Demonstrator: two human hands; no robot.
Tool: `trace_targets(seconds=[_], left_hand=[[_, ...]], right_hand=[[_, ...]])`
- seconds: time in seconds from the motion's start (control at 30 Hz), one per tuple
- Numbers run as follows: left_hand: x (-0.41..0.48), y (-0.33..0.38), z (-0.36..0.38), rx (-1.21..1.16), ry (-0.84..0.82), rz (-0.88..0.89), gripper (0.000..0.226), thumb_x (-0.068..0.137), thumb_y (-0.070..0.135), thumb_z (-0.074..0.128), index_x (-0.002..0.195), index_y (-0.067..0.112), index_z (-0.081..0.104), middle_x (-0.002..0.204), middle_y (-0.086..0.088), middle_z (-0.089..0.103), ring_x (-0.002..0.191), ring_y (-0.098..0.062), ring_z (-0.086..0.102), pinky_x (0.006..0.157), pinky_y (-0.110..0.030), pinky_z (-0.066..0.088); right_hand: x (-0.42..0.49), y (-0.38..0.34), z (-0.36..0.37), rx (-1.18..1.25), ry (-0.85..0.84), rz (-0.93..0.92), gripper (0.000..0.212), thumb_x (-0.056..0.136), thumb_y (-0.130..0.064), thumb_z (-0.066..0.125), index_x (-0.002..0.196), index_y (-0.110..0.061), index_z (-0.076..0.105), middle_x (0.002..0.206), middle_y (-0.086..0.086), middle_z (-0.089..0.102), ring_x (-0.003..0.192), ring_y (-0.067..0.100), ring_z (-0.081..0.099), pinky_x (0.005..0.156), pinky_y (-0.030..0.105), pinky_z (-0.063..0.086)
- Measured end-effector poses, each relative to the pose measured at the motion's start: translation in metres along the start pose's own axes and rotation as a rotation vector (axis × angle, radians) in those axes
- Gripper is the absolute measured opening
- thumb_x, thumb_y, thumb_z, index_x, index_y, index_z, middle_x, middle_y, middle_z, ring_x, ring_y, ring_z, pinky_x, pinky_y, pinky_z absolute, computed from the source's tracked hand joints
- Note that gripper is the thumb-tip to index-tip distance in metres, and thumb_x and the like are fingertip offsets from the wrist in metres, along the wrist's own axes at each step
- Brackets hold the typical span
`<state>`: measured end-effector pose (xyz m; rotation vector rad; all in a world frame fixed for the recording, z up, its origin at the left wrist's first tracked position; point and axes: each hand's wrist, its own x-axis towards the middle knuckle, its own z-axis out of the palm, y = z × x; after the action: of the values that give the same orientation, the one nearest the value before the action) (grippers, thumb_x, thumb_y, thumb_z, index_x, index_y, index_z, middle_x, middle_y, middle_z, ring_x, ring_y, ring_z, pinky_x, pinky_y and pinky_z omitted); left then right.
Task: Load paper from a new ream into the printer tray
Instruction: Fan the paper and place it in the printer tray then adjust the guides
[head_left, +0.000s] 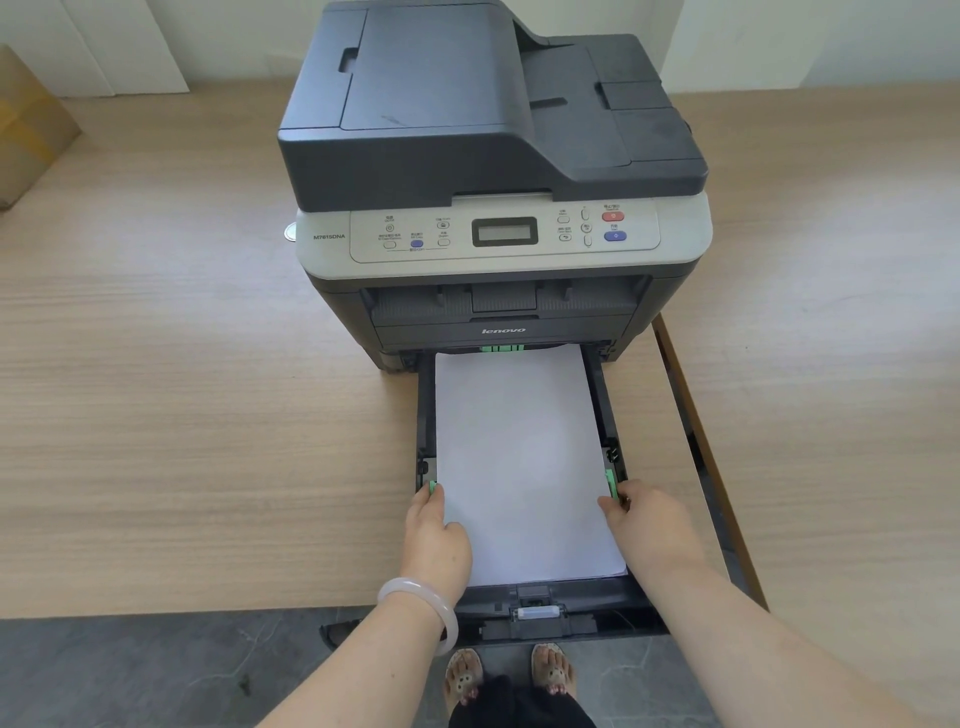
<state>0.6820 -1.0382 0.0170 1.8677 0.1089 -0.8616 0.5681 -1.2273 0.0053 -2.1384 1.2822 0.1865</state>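
Observation:
A dark grey printer (493, 171) stands on a wooden table. Its paper tray (550, 603) is pulled far out over the table's front edge. A stack of white paper (519, 457) lies flat in the tray. My left hand (436, 535) pinches the green side guide (432, 488) at the paper's left edge. My right hand (644, 525) grips the green side guide (611, 483) at the right edge. Both guides touch the stack's sides. No ream wrapper is in view.
The wooden table (182, 389) stretches wide to the left and right of the printer. A cardboard box (26, 130) sits at the far left. A gap between two tabletops (691, 415) runs along the tray's right. Below is grey floor with my feet.

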Motion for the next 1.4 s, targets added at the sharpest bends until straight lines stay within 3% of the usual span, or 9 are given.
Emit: trace_targets(seconds=[0.1,0.23,0.33,0.7,0.8,0.9,1.13,1.23,1.4], left_hand=[[0.002,0.000,-0.001,-0.039,-0.021,-0.026,0.057,0.092,-0.008,0.027,0.145,0.011,0.029,0.151,0.004,0.027,0.074,0.021,0.044,0.045,0.008,0.030],[0.002,0.000,-0.001,-0.024,-0.025,-0.015,0.058,0.091,-0.009,0.027,0.146,0.009,0.027,0.154,0.002,0.022,0.093,0.013,0.041,0.051,0.009,0.029],[0.002,0.003,-0.001,-0.032,-0.005,-0.030,0.056,0.092,-0.008,0.027,0.145,0.009,0.028,0.153,0.002,0.024,0.063,0.025,0.039,0.044,0.008,0.030],[0.004,0.007,-0.008,0.043,0.001,-0.039,0.056,0.092,-0.006,0.028,0.146,0.009,0.028,0.154,0.002,0.024,0.077,0.012,0.043,0.044,0.007,0.032],[-0.001,0.012,-0.012,0.124,0.005,0.019,0.054,0.093,-0.005,0.030,0.145,0.008,0.030,0.155,-0.001,0.024,0.095,0.018,0.046,0.062,0.012,0.028],[-0.004,0.011,-0.014,0.278,0.011,0.143,0.052,0.092,-0.003,0.034,0.143,0.009,0.033,0.155,-0.004,0.022,0.138,-0.012,0.026,0.088,0.002,0.013],[-0.001,0.004,-0.037,0.528,0.130,0.377,0.053,0.092,0.011,0.048,0.143,0.016,0.036,0.152,-0.001,0.031,0.138,-0.015,0.026,0.114,-0.027,0.021],[-0.006,-0.009,-0.056,0.662,-0.030,0.384,0.073,0.088,0.039,0.058,0.148,0.026,0.019,0.157,0.009,0.013,0.143,-0.012,0.012,0.118,-0.034,0.016],[-0.012,-0.021,-0.077,0.802,-0.298,0.406,0.114,0.066,0.070,0.062,0.148,0.030,-0.006,0.149,0.025,-0.016,0.144,-0.004,-0.002,0.118,-0.027,0.010]], right_hand=[[0.003,0.000,0.001,-0.019,-0.022,0.018,0.038,0.093,-0.030,0.053,0.123,-0.008,0.057,0.109,0.012,0.069,0.090,0.027,0.063,0.070,0.029,0.049],[0.005,-0.003,0.002,-0.063,-0.029,0.037,0.034,0.093,-0.029,0.052,0.119,-0.008,0.057,0.105,0.011,0.068,0.077,0.021,0.057,0.064,0.026,0.047],[0.005,-0.003,0.003,-0.090,-0.027,0.033,0.030,0.093,-0.027,0.052,0.115,-0.007,0.057,0.100,0.011,0.068,0.071,0.018,0.052,0.062,0.027,0.047],[-0.006,-0.001,-0.009,0.016,-0.063,-0.011,0.047,0.091,-0.042,0.054,0.126,-0.011,0.055,0.114,0.008,0.067,0.093,0.022,0.061,0.070,0.025,0.047],[-0.010,-0.001,-0.012,0.052,-0.032,-0.018,0.042,0.092,-0.037,0.053,0.126,-0.014,0.057,0.116,0.005,0.068,0.097,0.020,0.062,0.071,0.022,0.044],[-0.010,0.000,-0.014,0.039,-0.023,-0.025,0.039,0.092,-0.035,0.054,0.125,-0.015,0.058,0.115,0.004,0.068,0.095,0.019,0.062,0.069,0.021,0.042],[-0.012,0.004,-0.013,0.052,-0.015,-0.028,0.039,0.090,-0.037,0.056,0.124,-0.018,0.056,0.110,0.001,0.066,0.080,0.012,0.055,0.057,0.020,0.044],[-0.023,0.015,-0.019,0.083,-0.062,-0.104,0.057,0.081,-0.050,0.061,0.131,-0.030,0.042,0.126,-0.002,0.052,0.103,0.013,0.053,0.083,0.034,0.052],[-0.048,0.022,-0.039,-0.013,-0.347,-0.397,0.099,0.058,-0.075,0.063,0.135,-0.063,0.002,0.151,-0.025,0.014,0.138,0.004,0.021,0.111,0.036,0.031]])
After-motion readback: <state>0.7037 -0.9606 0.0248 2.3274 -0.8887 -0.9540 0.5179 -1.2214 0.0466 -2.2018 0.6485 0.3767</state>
